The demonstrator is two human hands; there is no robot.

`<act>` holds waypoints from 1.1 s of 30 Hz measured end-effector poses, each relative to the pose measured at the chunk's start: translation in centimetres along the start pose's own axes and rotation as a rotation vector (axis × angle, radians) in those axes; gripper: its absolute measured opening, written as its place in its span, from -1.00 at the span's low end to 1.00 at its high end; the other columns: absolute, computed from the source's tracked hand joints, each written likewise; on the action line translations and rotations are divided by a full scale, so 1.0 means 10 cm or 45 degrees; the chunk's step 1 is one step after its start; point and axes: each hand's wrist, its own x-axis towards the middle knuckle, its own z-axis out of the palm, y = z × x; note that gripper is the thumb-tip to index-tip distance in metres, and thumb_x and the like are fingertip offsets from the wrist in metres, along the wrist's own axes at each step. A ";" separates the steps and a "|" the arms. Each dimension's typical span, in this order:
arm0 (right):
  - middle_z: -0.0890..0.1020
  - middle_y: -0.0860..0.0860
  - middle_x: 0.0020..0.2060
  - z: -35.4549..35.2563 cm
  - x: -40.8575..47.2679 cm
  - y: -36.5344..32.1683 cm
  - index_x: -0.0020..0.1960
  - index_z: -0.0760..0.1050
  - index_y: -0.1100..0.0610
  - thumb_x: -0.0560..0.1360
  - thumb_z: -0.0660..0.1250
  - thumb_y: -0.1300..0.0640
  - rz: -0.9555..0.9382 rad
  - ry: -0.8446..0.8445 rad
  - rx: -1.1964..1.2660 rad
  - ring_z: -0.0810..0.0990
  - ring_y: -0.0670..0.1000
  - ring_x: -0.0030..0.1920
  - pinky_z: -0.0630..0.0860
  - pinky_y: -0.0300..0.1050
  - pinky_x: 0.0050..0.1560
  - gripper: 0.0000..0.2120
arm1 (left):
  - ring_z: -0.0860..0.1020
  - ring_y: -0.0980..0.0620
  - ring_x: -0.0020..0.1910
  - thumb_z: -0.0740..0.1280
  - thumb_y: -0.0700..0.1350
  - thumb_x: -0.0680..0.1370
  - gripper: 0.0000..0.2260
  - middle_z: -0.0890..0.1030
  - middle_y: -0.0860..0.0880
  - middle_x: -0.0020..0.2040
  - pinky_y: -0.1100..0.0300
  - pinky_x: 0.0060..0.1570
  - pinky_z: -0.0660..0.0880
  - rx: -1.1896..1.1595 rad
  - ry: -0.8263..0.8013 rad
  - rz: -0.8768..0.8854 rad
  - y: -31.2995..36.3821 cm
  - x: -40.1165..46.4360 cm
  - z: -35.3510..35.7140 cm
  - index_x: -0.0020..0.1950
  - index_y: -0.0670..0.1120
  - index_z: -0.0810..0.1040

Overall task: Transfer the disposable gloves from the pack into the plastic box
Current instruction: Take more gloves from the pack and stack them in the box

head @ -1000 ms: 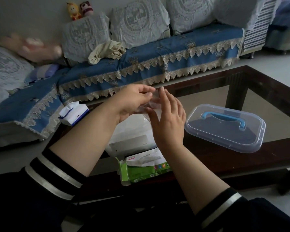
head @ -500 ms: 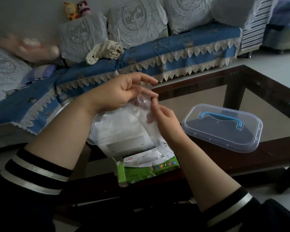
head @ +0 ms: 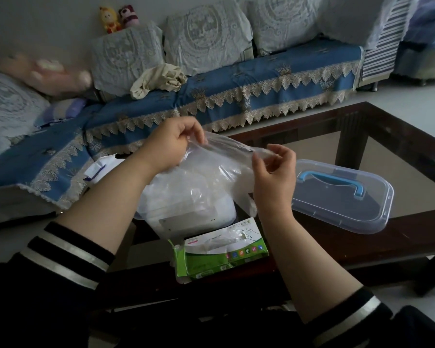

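While the left hand [head: 172,144] pinches 1 end of a clear disposable glove [head: 226,156], the right hand [head: 274,169] grips the other end, stretching the film between them above the white plastic box [head: 191,209]. Nearer the person, the green glove pack [head: 219,252] lies open on the dark glass surface [head: 399,151]. Just right of the right hand sits the clear lid [head: 341,197] with its blue handle.
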 end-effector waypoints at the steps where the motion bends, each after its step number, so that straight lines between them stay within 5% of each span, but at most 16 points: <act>1: 0.50 -0.05 -0.08 -0.01 0.02 0.00 0.16 0.38 -0.01 0.50 0.38 0.09 -0.016 0.035 -0.018 0.51 -0.04 -0.01 0.52 0.02 0.12 -0.72 | 0.56 0.07 -0.35 0.10 -0.46 0.52 -0.58 0.67 0.04 -0.10 0.15 -0.28 0.53 0.025 0.028 -0.038 -0.06 0.03 0.00 -0.18 0.01 0.57; 5: 0.45 -0.12 -0.02 -0.02 0.03 0.02 0.21 0.35 0.02 0.51 0.36 0.06 -0.070 0.077 -0.100 0.45 -0.05 0.12 0.44 -0.01 0.22 -0.68 | 0.42 0.15 -0.42 0.09 -0.31 0.65 -0.67 0.61 0.02 0.06 0.36 -0.54 0.35 0.105 0.087 -0.305 -0.38 0.12 0.05 0.00 -0.03 0.60; 13: 0.47 -0.08 0.04 0.01 0.01 0.04 0.25 0.33 0.02 0.53 0.32 0.01 -0.132 -0.023 -0.230 0.45 -0.04 0.16 0.43 0.05 0.24 -0.66 | 0.50 -0.01 0.06 0.17 -0.01 0.66 -0.74 0.57 -0.09 0.25 0.13 -0.02 0.42 0.308 -0.055 -0.496 -0.90 0.14 -0.10 0.21 -0.07 0.57; 16: 0.48 -0.07 0.05 0.04 0.00 0.07 0.27 0.33 0.03 0.53 0.32 -0.01 -0.136 -0.065 -0.287 0.45 -0.05 0.15 0.44 0.04 0.23 -0.64 | 0.49 -0.05 0.20 0.30 0.23 0.50 -0.50 0.53 -0.10 0.30 0.08 0.13 0.41 0.316 -0.120 -0.594 -0.99 0.08 -0.10 0.27 -0.10 0.53; 26: 0.45 -0.09 0.08 0.12 -0.05 0.14 0.30 0.32 0.04 0.52 0.33 -0.05 -0.116 -0.222 -0.442 0.43 -0.06 0.16 0.41 -0.13 0.15 -0.59 | 0.42 -0.07 0.30 0.42 0.29 0.41 -0.29 0.28 -0.01 0.44 0.00 0.21 0.43 0.887 -0.391 -0.546 -1.22 -0.14 0.07 0.44 -0.01 0.34; 30: 0.45 -0.08 0.09 0.14 -0.06 0.14 0.30 0.32 0.05 0.53 0.33 -0.04 -0.102 -0.240 -0.449 0.43 -0.06 0.17 0.42 -0.10 0.16 -0.59 | 0.18 -0.10 0.42 0.34 0.36 0.42 -0.34 0.15 -0.01 0.49 -0.06 0.34 0.25 1.170 -0.424 -0.438 -1.24 -0.17 0.05 0.42 0.06 0.38; 33: 0.45 -0.08 0.09 0.14 -0.06 0.14 0.29 0.33 0.06 0.53 0.32 -0.04 -0.117 -0.235 -0.458 0.43 -0.05 0.17 0.42 -0.09 0.17 -0.59 | 0.21 -0.09 0.33 0.27 0.39 0.44 -0.40 0.28 -0.02 0.35 -0.01 0.30 0.21 1.290 -0.317 -0.310 -1.16 -0.14 -0.01 0.37 0.10 0.46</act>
